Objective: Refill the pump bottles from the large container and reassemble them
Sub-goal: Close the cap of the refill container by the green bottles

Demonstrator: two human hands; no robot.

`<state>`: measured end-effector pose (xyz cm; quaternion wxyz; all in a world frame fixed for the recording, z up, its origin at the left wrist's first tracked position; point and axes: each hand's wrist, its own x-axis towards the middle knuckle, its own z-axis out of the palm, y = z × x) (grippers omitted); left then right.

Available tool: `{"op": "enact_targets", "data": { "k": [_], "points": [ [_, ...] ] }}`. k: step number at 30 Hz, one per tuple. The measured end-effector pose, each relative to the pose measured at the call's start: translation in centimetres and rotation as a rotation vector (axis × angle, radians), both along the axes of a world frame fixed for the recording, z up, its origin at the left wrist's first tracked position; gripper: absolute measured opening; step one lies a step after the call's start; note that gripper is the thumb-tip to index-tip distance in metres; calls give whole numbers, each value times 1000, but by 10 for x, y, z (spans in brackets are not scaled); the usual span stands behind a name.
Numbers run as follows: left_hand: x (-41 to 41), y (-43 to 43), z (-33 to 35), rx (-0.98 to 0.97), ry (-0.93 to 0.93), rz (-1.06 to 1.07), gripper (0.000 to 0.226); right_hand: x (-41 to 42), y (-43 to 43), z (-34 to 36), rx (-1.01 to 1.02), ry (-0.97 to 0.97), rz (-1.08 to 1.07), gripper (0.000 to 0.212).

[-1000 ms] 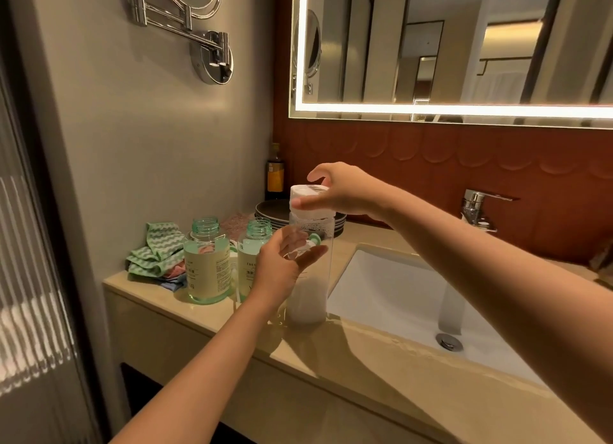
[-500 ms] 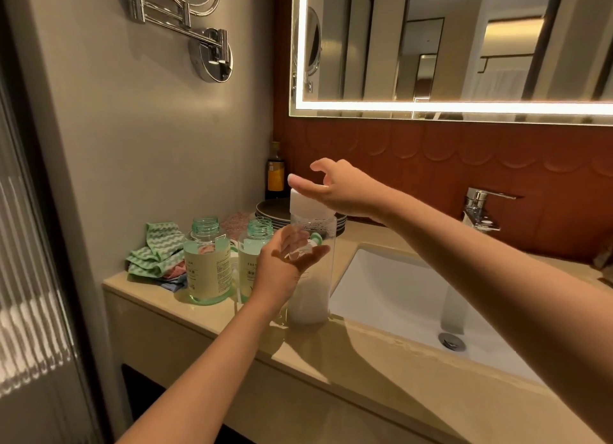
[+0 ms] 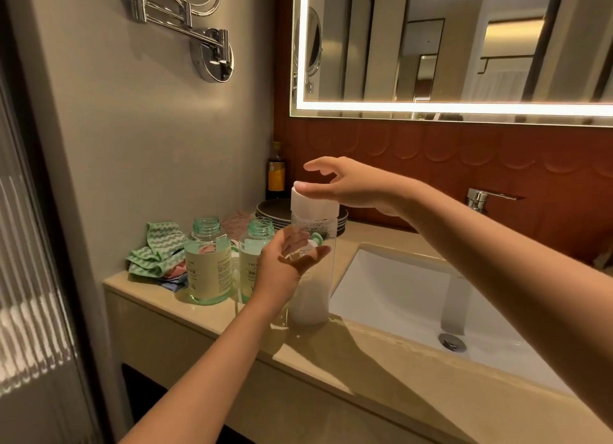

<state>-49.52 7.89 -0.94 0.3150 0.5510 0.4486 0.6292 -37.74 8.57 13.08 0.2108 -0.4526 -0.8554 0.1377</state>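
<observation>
The two pump bottles, one far left and one beside it, stand uncapped on the counter, each part full, and neither has moved. Next, my left hand is cupped palm-up in front of the large container, fingers curled loosely round a small clear piece. Whether the green knob just past my fingers belongs to it, I cannot tell. The container stands upright near the sink. A second ago my right hand was clamped on its white cap. Now the fingers are spread and lifted, only the thumb side touching the rim. The cap is still on, so I judge this a re-grip mid-twist and no pouring yet.
</observation>
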Motion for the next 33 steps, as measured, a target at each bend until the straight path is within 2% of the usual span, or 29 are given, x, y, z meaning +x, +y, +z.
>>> {"op": "enact_targets", "data": {
  "k": [2, 5, 7, 11, 14, 17, 21, 24, 27, 30, 33],
  "points": [
    [0, 0, 0, -4, 1, 4, 66, 2, -2, 2, -33, 18, 53, 58],
    [1, 0, 0, -1, 2, 13, 77, -1, 0, -5, 145, -18, -4, 58],
    [1, -2, 0, -5, -13, 9, 76, -5, 1, -9, 214, -55, -47, 64],
    [1, -2, 2, -2, -25, -21, 56, -1, 0, 3, -14, -47, 8, 64],
    [0, 0, 0, 12, 10, 4, 65, 4, -2, 10, -88, 5, 59, 56],
    [1, 0, 0, 10, 4, 11, 81, 0, 2, 3, 49, -25, 7, 50],
    [0, -1, -1, 11, -22, -6, 81, -6, 2, -6, 213, -88, -42, 58],
    [0, 0, 0, 15, 3, -12, 80, 1, 1, 0, 31, -134, 38, 65],
    [0, 0, 0, 19, 12, 4, 78, 8, 2, 4, -93, -102, 126, 57],
    [0, 0, 0, 16, 14, 7, 77, 6, 7, -1, 31, -128, 97, 54],
    [0, 1, -1, 17, 4, 6, 78, -5, 10, -7, 251, -284, 1, 62]
  ]
}}
